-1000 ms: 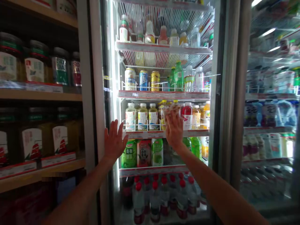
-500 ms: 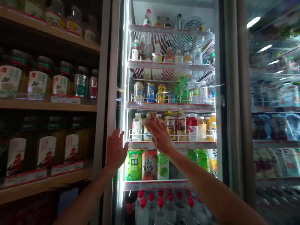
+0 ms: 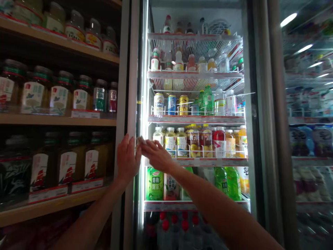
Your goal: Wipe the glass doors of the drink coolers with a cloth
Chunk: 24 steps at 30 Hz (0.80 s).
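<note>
From the head camera, two bare forearms reached up from the bottom of the frame toward the glass front of a lit drinks cooler [image 3: 197,119]. The left hand [image 3: 127,158], just left of centre, stood upright in front of the silver door frame [image 3: 133,86]. Its fingers were straight and slightly parted, and it held nothing; whether the palm touched the frame could not be made out. The right hand [image 3: 158,158] pointed leftward, its fingertips just beside the left hand. Its fingers, stretched and close together, had hold of a pale cloth [image 3: 141,140], small and crumpled, at the left edge of the glass near the middle of the frame. The thumb's grip was unclear.

Behind the glass, three cans [image 3: 171,105] stood in a row above the right hand. Tea bottles [image 3: 181,142] and a red bottle [image 3: 219,142] filled the shelf beside it. Green bottles [image 3: 232,184] stood at lower right of centre, and red-capped bottles [image 3: 174,225] at the bottom. Wooden shelves [image 3: 57,119] with dark, white-labelled bottles [image 3: 33,93] filled the left side. Another cooler, dim and streaked with reflected lights, showed at far right.
</note>
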Each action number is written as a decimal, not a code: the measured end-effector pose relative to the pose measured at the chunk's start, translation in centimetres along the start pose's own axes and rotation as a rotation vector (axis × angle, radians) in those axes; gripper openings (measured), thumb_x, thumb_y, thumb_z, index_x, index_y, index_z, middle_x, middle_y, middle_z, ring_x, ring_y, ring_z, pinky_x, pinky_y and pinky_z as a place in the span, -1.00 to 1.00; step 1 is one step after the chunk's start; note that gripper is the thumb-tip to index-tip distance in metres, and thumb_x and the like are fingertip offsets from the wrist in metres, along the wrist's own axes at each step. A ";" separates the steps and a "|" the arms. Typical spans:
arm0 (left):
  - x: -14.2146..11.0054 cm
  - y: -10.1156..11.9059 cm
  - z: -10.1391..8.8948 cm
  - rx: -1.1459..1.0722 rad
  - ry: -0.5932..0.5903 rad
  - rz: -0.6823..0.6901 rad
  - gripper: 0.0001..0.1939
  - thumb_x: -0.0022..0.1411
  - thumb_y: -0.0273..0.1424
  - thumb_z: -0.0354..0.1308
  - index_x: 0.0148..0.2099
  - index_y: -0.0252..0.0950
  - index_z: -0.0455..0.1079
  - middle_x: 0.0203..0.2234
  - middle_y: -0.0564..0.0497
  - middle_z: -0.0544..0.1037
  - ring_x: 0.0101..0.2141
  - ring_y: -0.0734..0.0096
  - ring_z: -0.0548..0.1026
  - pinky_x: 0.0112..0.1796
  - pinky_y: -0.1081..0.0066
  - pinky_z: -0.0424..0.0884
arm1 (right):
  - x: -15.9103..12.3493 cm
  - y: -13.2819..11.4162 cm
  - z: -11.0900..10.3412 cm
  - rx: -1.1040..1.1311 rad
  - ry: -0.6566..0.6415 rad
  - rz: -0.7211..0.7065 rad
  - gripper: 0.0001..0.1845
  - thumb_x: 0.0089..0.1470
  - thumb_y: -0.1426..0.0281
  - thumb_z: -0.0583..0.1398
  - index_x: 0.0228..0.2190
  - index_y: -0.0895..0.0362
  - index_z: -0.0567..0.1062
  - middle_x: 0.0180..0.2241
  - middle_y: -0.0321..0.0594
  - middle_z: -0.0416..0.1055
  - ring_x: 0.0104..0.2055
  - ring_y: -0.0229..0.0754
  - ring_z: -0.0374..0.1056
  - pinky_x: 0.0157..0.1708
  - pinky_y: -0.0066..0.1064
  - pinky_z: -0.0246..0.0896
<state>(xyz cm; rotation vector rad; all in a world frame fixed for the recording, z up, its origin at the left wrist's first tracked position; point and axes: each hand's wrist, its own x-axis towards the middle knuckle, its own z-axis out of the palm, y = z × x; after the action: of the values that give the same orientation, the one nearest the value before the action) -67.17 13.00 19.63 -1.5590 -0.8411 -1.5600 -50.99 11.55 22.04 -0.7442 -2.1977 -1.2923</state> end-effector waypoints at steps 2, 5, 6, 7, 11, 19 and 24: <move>0.1 -0.6 -0.4 0.010 0.001 -0.012 -0.51 0.28 -0.31 -0.12 0.20 -0.41 0.10 0.18 -0.32 0.16 0.19 0.08 0.14 0.12 0.09 0.12 | -0.5 -0.9 0.3 0.018 -0.055 -0.159 -0.46 0.12 0.51 -0.02 0.14 0.03 0.20 0.22 -0.32 0.08 0.27 -0.13 -0.10 0.24 -0.15 -0.15; 0.3 -1.0 -0.6 0.018 0.001 -0.004 -0.50 0.27 -0.30 -0.12 0.20 -0.42 0.10 0.18 -0.33 0.16 0.19 0.05 0.12 0.12 0.07 0.12 | 0.9 0.7 -0.8 0.014 -0.011 0.056 -0.41 0.10 0.54 -0.02 0.17 0.02 0.15 0.25 -0.28 0.02 0.29 -0.07 -0.15 0.24 -0.07 -0.19; 0.4 -0.9 -0.6 0.016 0.000 -0.003 -0.50 0.27 -0.30 -0.12 0.20 -0.43 0.10 0.18 -0.34 0.15 0.20 0.05 0.12 0.12 0.07 0.11 | 1.4 1.4 -1.2 0.010 0.024 0.189 -0.38 0.09 0.54 -0.01 0.19 0.04 0.11 0.26 -0.26 -0.01 0.31 -0.04 -0.18 0.24 -0.04 -0.21; 0.4 -0.8 -0.4 0.011 -0.004 -0.002 -0.50 0.27 -0.31 -0.12 0.21 -0.42 0.09 0.18 -0.34 0.15 0.20 0.05 0.11 0.13 0.07 0.11 | 1.7 1.8 -1.4 0.007 0.053 0.288 -0.35 0.08 0.55 0.00 0.20 0.04 0.08 0.27 -0.26 -0.03 0.31 -0.01 -0.22 0.24 -0.03 -0.22; -0.3 0.3 0.4 -0.027 -0.019 0.006 -0.49 0.28 -0.30 -0.11 0.23 -0.35 0.05 0.21 -0.28 0.12 0.22 0.11 0.08 0.14 0.06 0.08 | -1.9 0.3 -0.5 -0.007 -0.004 0.085 -0.37 0.08 0.51 0.03 0.20 0.04 0.10 0.27 -0.29 -0.02 0.30 -0.06 -0.17 0.26 -0.11 -0.22; -2.0 3.5 2.9 -0.066 -0.111 0.038 -0.49 0.29 -0.27 -0.13 0.25 -0.30 0.02 0.24 -0.23 0.08 0.25 0.15 -0.01 0.17 0.03 0.00 | -12.4 6.4 -2.8 -0.197 0.189 0.311 -0.47 0.12 0.46 0.00 0.14 0.04 0.21 0.22 -0.25 0.09 0.32 -0.11 -0.21 0.23 -0.09 -0.14; -1.9 7.2 5.1 -0.103 -0.141 0.134 -0.47 0.29 -0.23 -0.11 0.26 -0.26 0.03 0.25 -0.17 0.07 0.27 0.19 -0.07 0.20 0.06 -0.12 | -16.4 9.2 -4.5 -0.268 0.263 0.466 -0.53 0.14 0.42 -0.02 0.09 0.07 0.29 0.21 -0.17 0.11 0.33 -0.08 -0.21 0.22 -0.08 -0.07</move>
<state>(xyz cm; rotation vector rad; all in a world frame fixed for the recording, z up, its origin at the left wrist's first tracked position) -58.50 13.98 17.50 -1.7786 -0.7249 -1.4301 -32.20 7.78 19.21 -1.0463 -1.5425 -1.3555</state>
